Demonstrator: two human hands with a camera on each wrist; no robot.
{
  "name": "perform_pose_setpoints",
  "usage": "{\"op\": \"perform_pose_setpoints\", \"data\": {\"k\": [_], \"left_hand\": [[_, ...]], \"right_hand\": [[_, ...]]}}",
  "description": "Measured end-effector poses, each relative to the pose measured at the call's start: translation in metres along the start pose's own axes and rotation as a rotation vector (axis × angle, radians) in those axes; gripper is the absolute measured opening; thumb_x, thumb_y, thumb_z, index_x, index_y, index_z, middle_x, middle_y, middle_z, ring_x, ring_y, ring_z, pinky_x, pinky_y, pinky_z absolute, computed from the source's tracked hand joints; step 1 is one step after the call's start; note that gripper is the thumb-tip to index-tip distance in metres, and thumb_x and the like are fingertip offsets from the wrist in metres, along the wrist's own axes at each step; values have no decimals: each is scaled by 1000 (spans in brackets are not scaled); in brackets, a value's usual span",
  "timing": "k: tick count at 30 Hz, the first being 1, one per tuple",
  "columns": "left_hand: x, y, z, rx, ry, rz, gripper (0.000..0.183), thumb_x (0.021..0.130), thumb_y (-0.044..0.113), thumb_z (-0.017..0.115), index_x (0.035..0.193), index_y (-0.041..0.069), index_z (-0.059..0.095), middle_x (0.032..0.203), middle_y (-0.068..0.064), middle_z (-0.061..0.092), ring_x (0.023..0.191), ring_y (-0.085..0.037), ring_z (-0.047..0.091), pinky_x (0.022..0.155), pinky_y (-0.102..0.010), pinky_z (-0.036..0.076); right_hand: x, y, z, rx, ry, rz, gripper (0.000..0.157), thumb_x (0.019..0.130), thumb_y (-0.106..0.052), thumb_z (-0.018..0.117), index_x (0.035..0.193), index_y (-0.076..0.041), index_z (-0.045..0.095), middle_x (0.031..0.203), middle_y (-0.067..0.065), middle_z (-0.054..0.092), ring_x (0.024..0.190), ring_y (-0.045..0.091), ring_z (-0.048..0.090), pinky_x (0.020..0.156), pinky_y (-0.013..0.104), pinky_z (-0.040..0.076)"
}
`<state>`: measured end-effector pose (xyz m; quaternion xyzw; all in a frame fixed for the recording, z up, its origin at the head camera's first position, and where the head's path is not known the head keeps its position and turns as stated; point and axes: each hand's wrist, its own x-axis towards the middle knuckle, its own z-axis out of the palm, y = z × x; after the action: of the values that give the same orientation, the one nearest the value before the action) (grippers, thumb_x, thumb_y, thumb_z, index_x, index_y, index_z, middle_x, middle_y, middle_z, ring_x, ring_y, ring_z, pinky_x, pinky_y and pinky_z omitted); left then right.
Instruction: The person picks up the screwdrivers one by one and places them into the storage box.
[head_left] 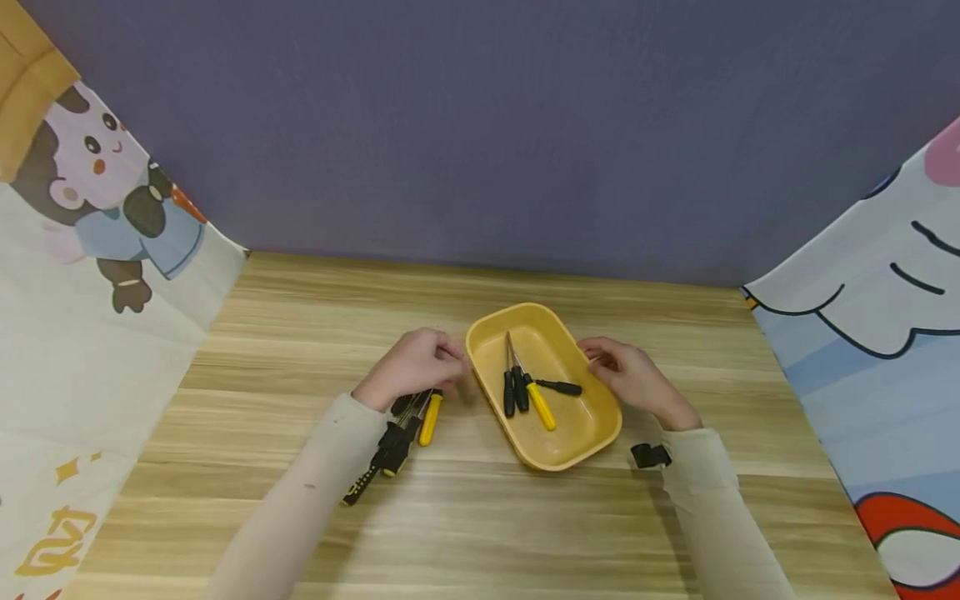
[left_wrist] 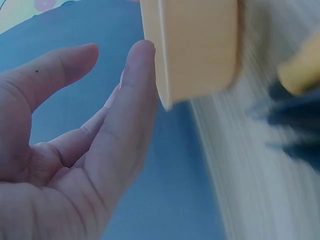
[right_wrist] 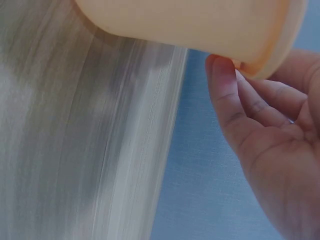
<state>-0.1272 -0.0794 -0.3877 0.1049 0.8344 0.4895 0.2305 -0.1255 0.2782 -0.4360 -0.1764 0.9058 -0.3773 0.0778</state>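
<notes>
A yellow plastic tray (head_left: 536, 337) lies slanted on the table. In it are a yellow-handled screwdriver (head_left: 542, 404) and three black-handled tools, among them a screwdriver (head_left: 520, 390). My right hand (head_left: 633, 379) pinches the tray's right rim; in the right wrist view the fingers (right_wrist: 225, 85) press its outer wall. At the left rim is my left hand (head_left: 423, 362), thumb apart from its fairly straight fingers. The left wrist view shows a fingertip (left_wrist: 142, 50) at the tray's edge, contact unclear. Below that hand lie a yellow-handled screwdriver (head_left: 431, 419) and several black-handled tools (head_left: 397, 446), partly hidden.
A wood-grain table (head_left: 480, 533) carries everything. Behind it stands a dark blue-grey wall (head_left: 495, 142), with cartoon-printed panels (head_left: 97, 333) on both sides. A small black object (head_left: 648, 455) is beside my right wrist.
</notes>
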Motion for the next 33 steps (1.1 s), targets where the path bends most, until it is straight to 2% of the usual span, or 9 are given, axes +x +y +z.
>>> {"op": "perform_pose_setpoints", "data": {"k": [9, 15, 18, 23, 33], "left_hand": [[-42, -27, -17, 29, 56, -39, 28, 92, 21, 72, 110, -1, 68, 93, -8, 70, 79, -29, 72, 74, -42, 61], [-64, -42, -20, 160, 142, -10, 32, 91, 27, 73, 110, 2, 70, 94, -3, 69, 83, -17, 67, 80, -40, 57], [-74, -50, -21, 172, 162, -14, 32, 91, 27, 73, 110, 1, 70, 95, -2, 69, 85, -16, 66, 79, -39, 57], [-86, -64, -21, 142, 172, -41, 32, 91, 25, 73, 110, 0, 70, 95, -3, 69, 86, -18, 66, 77, -37, 57], [-105, -82, -21, 169, 160, -122, 32, 90, 28, 74, 110, 3, 69, 98, -4, 69, 88, -19, 66, 80, -42, 57]], "right_hand": [[-1, -2, 1, 6, 9, 7, 37, 99, 0, 58, 136, 0, 58, 120, 19, 65, 101, 30, 65, 86, 47, 56], [-1, -2, 1, 14, 5, 9, 37, 99, 1, 57, 137, 0, 57, 122, 19, 64, 102, 30, 65, 87, 48, 55], [-2, -2, 1, 17, 1, 6, 38, 100, 1, 56, 137, 0, 56, 123, 20, 64, 103, 31, 65, 87, 48, 55], [-2, -2, 2, 14, 4, 11, 37, 100, 0, 56, 138, -1, 56, 123, 19, 64, 103, 30, 65, 88, 49, 55], [-1, 1, 3, 21, 13, 5, 37, 100, 0, 56, 137, -1, 57, 122, 17, 65, 102, 29, 65, 87, 48, 54]]}}
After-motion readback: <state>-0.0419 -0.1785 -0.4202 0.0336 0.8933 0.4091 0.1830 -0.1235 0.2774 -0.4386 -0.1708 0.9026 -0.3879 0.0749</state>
